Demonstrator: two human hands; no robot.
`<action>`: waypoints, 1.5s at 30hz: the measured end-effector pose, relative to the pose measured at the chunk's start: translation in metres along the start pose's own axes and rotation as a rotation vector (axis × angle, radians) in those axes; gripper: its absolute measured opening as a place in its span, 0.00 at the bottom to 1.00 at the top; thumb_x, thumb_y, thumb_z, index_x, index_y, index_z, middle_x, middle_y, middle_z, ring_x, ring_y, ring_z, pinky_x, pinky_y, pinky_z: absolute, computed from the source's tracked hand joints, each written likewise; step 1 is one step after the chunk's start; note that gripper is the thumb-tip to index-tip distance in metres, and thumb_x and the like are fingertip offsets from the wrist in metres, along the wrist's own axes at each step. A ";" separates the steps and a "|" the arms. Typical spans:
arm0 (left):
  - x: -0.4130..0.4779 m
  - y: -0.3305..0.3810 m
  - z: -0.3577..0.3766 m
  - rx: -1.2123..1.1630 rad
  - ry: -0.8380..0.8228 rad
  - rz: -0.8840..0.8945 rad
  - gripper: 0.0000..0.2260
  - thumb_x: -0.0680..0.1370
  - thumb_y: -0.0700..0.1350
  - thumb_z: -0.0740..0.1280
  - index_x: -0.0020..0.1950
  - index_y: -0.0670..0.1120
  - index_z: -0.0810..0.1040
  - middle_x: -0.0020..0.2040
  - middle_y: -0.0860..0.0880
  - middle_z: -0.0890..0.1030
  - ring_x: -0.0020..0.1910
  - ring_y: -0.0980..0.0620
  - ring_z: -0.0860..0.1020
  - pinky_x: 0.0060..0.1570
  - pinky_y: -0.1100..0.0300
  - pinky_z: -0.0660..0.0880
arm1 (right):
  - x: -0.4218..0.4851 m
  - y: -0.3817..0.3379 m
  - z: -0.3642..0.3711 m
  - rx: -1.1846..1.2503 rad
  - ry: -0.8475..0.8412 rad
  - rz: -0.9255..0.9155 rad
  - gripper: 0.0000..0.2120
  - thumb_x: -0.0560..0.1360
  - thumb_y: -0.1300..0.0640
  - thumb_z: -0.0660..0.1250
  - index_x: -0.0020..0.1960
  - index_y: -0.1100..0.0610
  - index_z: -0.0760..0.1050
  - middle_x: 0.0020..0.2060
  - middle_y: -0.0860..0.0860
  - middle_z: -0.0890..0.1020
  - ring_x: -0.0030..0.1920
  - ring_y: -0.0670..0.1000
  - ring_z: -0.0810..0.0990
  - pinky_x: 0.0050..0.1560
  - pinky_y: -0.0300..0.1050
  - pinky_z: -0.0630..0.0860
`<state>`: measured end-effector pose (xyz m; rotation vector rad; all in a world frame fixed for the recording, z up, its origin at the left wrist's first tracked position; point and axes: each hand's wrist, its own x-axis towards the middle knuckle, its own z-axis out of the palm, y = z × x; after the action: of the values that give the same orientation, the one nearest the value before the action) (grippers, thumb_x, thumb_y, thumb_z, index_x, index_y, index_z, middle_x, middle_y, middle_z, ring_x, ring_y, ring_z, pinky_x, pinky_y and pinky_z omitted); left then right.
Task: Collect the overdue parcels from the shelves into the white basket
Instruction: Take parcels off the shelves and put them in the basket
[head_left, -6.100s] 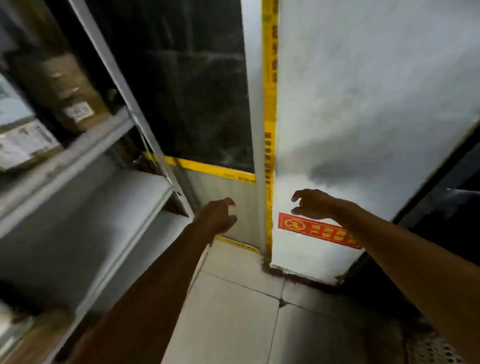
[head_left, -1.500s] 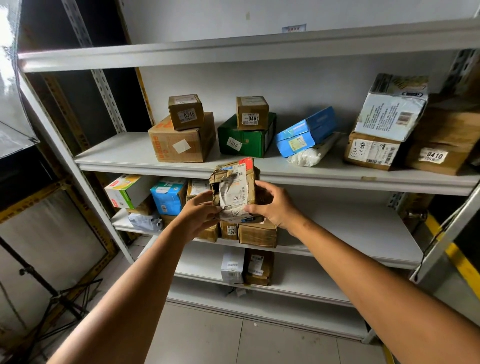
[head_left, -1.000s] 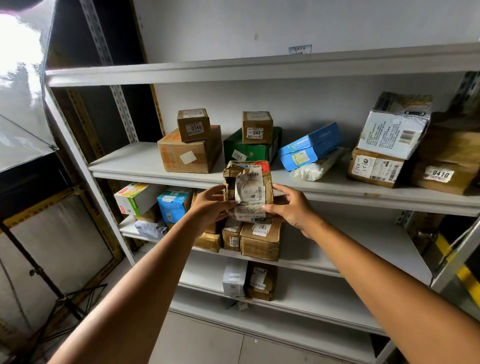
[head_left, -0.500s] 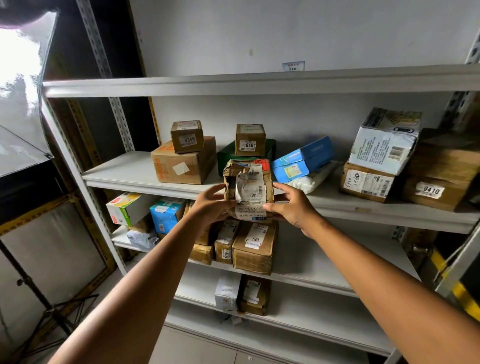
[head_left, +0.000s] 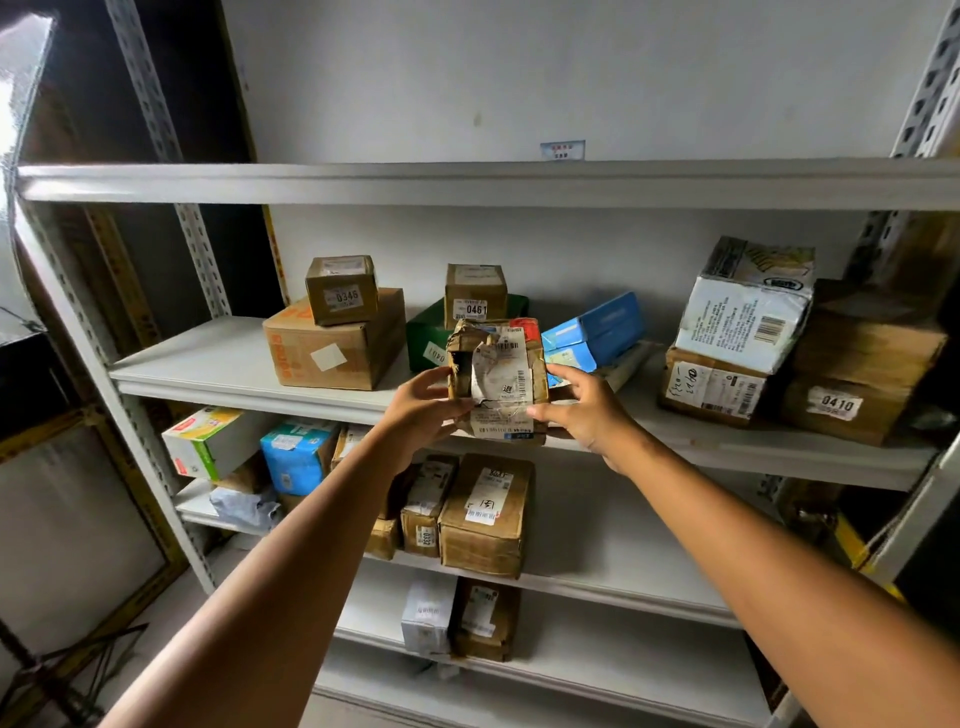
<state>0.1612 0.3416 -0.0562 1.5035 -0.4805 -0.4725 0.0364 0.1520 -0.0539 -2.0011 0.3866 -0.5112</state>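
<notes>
Lower shelf (head_left: 623, 519), left: yellow-green carton (head_left: 208, 441), with a blue carton (head_left: 298, 457) just beside it.
Middle shelf (head_left: 208, 364), left: large brown box (head_left: 337, 348), with a small box marked 0346 (head_left: 341, 291) on top.
Left hand (head_left: 421, 410): fingers curled onto the left side of the torn parcel (head_left: 498, 379).
Torn parcel: upright, wrinkled label facing out, held between both hands at the middle shelf's front edge (whether it rests on the shelf cannot be told).
Right hand (head_left: 587, 410): grips the parcel's right side, thumb on its front.
Middle shelf, right: white printed box (head_left: 748, 306) on a brown labelled box (head_left: 711, 387); box marked 0410 (head_left: 852, 400).
</notes>
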 end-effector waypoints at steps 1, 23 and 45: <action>0.007 0.000 -0.003 0.003 -0.001 -0.001 0.26 0.74 0.34 0.73 0.70 0.47 0.73 0.57 0.45 0.82 0.52 0.49 0.83 0.40 0.62 0.80 | 0.005 0.000 0.002 -0.001 0.001 0.003 0.36 0.71 0.55 0.76 0.75 0.51 0.66 0.72 0.50 0.69 0.72 0.51 0.66 0.69 0.48 0.69; 0.181 0.038 -0.065 0.089 -0.134 0.030 0.25 0.75 0.38 0.73 0.71 0.48 0.72 0.56 0.44 0.82 0.54 0.47 0.82 0.49 0.58 0.81 | 0.165 -0.028 0.047 0.035 0.143 0.099 0.36 0.68 0.58 0.77 0.74 0.50 0.67 0.67 0.54 0.75 0.65 0.55 0.75 0.63 0.57 0.76; 0.224 0.036 -0.037 0.078 -0.087 -0.003 0.29 0.71 0.39 0.77 0.69 0.45 0.71 0.55 0.44 0.82 0.51 0.48 0.83 0.54 0.49 0.82 | 0.206 -0.007 0.023 0.041 0.112 0.152 0.32 0.73 0.61 0.73 0.74 0.50 0.66 0.66 0.54 0.75 0.55 0.50 0.79 0.46 0.43 0.81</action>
<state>0.3657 0.2442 -0.0185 1.5628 -0.5707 -0.5288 0.2257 0.0754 -0.0180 -1.8914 0.5877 -0.5326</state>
